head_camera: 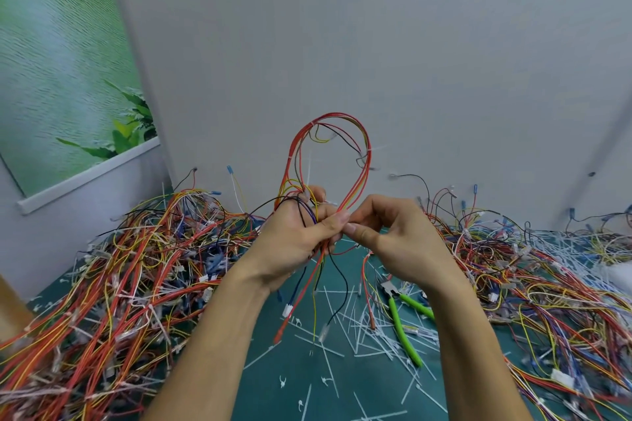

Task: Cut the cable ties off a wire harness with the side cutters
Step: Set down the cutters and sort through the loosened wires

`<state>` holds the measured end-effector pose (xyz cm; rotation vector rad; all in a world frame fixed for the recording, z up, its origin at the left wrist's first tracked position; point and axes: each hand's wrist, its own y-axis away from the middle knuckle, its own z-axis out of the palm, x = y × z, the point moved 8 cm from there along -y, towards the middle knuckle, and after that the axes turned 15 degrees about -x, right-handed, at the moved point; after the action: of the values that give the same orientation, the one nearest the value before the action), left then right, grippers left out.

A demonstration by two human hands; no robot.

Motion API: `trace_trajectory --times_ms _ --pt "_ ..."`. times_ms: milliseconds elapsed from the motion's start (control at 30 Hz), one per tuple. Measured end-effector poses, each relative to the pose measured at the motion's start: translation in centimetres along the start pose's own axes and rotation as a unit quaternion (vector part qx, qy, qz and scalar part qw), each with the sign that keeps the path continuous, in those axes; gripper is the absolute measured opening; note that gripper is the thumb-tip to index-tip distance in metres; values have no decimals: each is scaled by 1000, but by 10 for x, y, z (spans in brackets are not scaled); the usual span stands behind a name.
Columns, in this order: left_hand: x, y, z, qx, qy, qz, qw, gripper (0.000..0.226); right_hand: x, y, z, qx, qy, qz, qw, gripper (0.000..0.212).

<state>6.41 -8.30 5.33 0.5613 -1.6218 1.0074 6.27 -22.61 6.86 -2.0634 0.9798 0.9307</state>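
Grey wall [376, 44] behind a green cutting mat [273, 386] heaped either side with wiring [119, 284]. Above it, a wire harness [366, 161] stands in a tall loop — left hand [294, 243] curled round its strands, right hand [400, 243] pinching them alongside, likely hunting the next cable tie [371, 150]. Green-handled side cutters [400, 321] lie below, among snipped ties [342, 318].

Plain grey wall [376, 44] beside a green leafy poster [61, 72]
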Motion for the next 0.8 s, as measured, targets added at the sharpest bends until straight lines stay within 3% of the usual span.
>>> trace_trajectory --times_ms 133,233,367,467,533,600,667,733,800 --pt "-9 3 -10 31 37 -46 998 35 13 2 -9 -8 5 30 999 11" --pt "-9 3 -12 8 34 -71 997 26 26 2 -12 -21 15 60 998 11" --pt "-10 10 -28 30 27 -113 993 70 55 6 -21 -22 66 152 986 14" --pt "-4 17 -45 79 -15 -112 990 54 76 16 -27 -75 118 241 960 10" --pt "1 18 -49 106 -77 -104 986 35 75 21 -27 -107 129 255 952 20" --pt "7 17 -48 115 -156 -96 976 27 61 21 -32 -76 107 213 968 37" --pt "14 16 -42 111 -256 -98 955 25 34 19 -41 14 53 119 991 43" --pt "15 15 -36 92 -342 -117 928 21 1 23 -48 128 3 -1 992 36" --pt "9 13 -29 59 -411 -147 898 24 -32 33 -51 233 49 -102 966 23"
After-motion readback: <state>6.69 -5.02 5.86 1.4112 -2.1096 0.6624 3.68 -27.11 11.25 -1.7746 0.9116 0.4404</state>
